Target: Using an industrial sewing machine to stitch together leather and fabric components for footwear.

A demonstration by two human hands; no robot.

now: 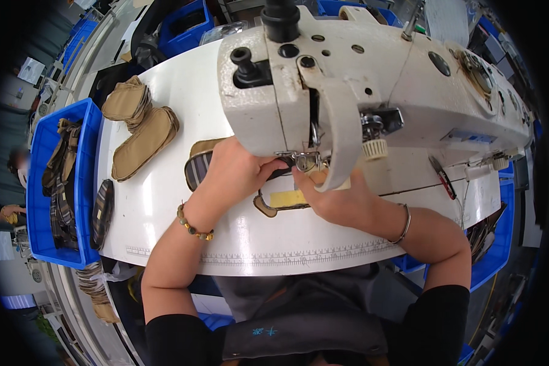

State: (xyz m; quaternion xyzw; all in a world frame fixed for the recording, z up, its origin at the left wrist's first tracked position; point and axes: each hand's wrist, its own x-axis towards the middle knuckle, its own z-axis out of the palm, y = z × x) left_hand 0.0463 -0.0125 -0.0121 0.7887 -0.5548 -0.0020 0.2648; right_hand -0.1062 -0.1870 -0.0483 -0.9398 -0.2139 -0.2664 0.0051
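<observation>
There, my left hand (pixel 233 172) pinched narrow, dark fabric (pixel 281 173) in its fingers (pixel 271 166), crosswise toward my right hand (pixel 343 200), whose grip I couldn't tell!

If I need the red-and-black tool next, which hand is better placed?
Probably the right hand: the red-and-black tool lies off to its right, on its own side. The left hand is farther away and would likely have to cross past the right.

sleeves (pixel 175 335): black, short | apron (pixel 311 335): dark grey, small blue marking (pixel 264 332) | left bracelet (pixel 192 230): yellow, brown, dark beads | right bangle (pixel 407 224): thin, silver
</observation>
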